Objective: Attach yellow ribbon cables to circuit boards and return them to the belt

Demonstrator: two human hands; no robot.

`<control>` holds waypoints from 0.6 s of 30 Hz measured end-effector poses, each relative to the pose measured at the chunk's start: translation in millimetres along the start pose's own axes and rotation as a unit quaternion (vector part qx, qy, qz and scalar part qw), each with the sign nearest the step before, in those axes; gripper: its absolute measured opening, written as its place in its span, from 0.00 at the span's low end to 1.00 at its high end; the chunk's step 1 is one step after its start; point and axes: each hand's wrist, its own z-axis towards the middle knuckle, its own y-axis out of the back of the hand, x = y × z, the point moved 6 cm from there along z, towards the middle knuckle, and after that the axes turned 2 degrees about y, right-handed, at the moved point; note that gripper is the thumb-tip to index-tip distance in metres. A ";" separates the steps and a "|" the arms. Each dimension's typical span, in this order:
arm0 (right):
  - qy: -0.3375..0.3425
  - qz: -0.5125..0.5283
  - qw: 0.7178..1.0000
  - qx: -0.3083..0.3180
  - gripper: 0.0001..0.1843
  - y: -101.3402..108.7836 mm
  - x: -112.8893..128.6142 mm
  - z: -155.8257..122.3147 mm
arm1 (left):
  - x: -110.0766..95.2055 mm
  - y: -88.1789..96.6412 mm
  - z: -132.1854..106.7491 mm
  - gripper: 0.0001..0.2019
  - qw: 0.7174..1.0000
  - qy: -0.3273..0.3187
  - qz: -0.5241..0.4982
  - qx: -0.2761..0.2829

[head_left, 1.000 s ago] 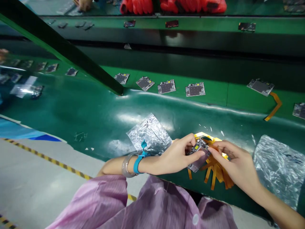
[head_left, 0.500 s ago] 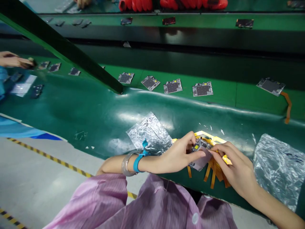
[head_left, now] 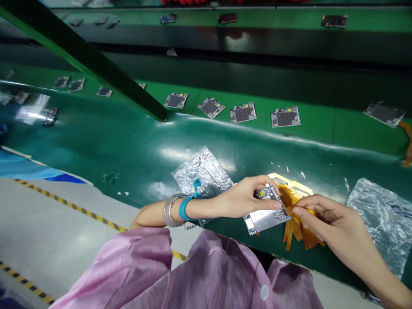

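Note:
My left hand (head_left: 244,199) grips a small circuit board (head_left: 267,212) with a silver shield, holding it just above the front edge of the green bench mat (head_left: 128,146). My right hand (head_left: 331,223) sits to the right of the board, its fingers pinched on a bunch of orange flex strips (head_left: 298,221) lying on yellow backing paper (head_left: 289,182). A teal wrist strap (head_left: 186,204) and a clear bangle circle my left wrist. The pink smock I wear fills the bottom of the view.
A crinkled silver bag (head_left: 202,176) lies by my left wrist, a larger one (head_left: 383,219) at the right. Several circuit boards (head_left: 243,112) ride the green belt beyond. A dark green beam (head_left: 83,58) crosses diagonally at upper left. Grey floor with hazard tape lies below left.
The board has turned flatter so its silver shield shows. My right hand has let go of the board and dropped onto the orange strips. The belt's boards have drifted right.

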 end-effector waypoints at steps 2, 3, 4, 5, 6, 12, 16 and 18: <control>-0.009 0.010 1.000 0.014 0.13 -3.2 -2.3 -1.9 | -4.4 0.9 -3.9 0.11 0.999 -0.023 0.045 -0.001; -0.021 0.027 0.999 0.030 0.13 -5.8 -5.1 -2.9 | -5.1 1.0 -5.6 0.11 0.998 -0.020 0.062 -0.002; -0.036 0.046 0.997 0.048 0.13 -8.7 -8.5 -3.8 | -5.3 1.1 -7.1 0.12 0.997 -0.013 0.076 -0.003; -0.049 0.065 0.995 0.065 0.14 -11.6 -11.5 -4.6 | -5.4 1.2 -8.3 0.12 0.996 -0.008 0.086 -0.006; -0.061 0.080 0.992 0.075 0.14 -13.7 -14.1 -5.2 | -5.4 1.2 -9.2 0.13 0.996 -0.004 0.091 -0.008; -0.079 0.112 0.989 0.058 0.15 -15.0 -10.6 -5.1 | -3.0 0.3 -9.9 0.13 0.997 -0.001 0.083 -0.011; -0.111 0.113 0.987 0.040 0.14 -16.6 -4.0 -9.0 | -1.7 1.3 -9.8 0.13 0.996 0.004 0.089 -0.017; -0.123 0.113 0.985 0.040 0.14 -18.2 -3.0 -10.7 | -1.6 0.9 -9.9 0.13 0.995 0.006 0.094 -0.014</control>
